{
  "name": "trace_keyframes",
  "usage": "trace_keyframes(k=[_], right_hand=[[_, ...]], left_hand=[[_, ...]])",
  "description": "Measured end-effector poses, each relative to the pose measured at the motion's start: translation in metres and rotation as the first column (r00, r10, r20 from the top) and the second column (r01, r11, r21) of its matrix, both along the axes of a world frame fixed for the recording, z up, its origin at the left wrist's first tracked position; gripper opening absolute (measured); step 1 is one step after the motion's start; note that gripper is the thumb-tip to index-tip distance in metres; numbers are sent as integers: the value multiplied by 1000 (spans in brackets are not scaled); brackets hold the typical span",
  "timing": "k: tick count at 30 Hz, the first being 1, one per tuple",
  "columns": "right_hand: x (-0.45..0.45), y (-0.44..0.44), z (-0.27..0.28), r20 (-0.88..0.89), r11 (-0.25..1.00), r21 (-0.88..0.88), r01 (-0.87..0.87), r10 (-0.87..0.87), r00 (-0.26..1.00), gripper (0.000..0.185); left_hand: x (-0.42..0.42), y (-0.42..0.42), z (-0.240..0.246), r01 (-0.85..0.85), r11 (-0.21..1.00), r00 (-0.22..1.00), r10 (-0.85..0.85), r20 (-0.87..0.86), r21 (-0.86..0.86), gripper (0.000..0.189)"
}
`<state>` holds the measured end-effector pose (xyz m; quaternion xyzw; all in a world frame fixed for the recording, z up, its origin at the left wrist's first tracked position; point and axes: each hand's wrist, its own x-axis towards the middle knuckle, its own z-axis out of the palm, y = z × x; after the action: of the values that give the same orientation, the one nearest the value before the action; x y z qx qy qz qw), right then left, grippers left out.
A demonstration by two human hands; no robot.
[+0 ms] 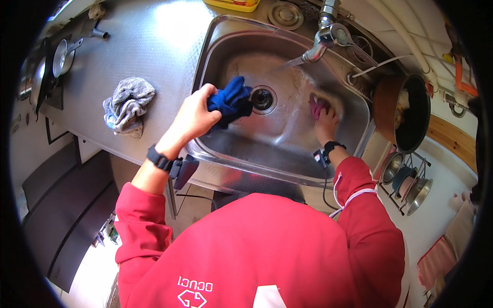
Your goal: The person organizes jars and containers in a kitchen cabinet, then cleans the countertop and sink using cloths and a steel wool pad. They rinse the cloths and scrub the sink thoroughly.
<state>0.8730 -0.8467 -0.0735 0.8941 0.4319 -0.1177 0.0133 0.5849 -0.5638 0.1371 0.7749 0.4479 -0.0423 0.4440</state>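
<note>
A wet-looking dark blue cloth [230, 101] bunches in my left hand [200, 111], above the left side of the stainless steel sink [285, 169]. Deep in the basin at the right, my right hand [327, 122] grips a purple-pink cloth [317, 105] against the sink's floor or wall. Between the two hands lies the round drain [263, 99]. Water runs from the metal faucet [318, 49] at the back of the sink. A crumpled grey cloth [131, 104] rests on the steel counter [161, 69] to the left.
A large brown pot [396, 111] stands at the sink's right edge. Below it, a rack holds several metal bowls [419, 196]. A round metal lid [285, 15] and a yellow container [235, 4] sit behind the basin. Far left is a small saucepan [63, 57].
</note>
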Motion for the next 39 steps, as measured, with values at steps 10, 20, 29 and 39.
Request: trace_keyframes(k=[10,20,29,39], right_hand=[[-170,115,-19,-752,924,283,-258,380,538,29],[-204,161,-10,-476,657,312,-686,733,486,24],[-80,205,-22,-421,967,227,-112,201,885,28],[-170,215,-33,-324,800,391,-455,582,746,33]], left_hand=[[-31,21,48,-315,949,919,301,256,14,39],[-51,15,42,-415,901,853,433,292,-125,36],[-67,20,42,-393,911,867,413,278,-126,36],[-67,23,41,-425,895,852,446,275,-135,39]])
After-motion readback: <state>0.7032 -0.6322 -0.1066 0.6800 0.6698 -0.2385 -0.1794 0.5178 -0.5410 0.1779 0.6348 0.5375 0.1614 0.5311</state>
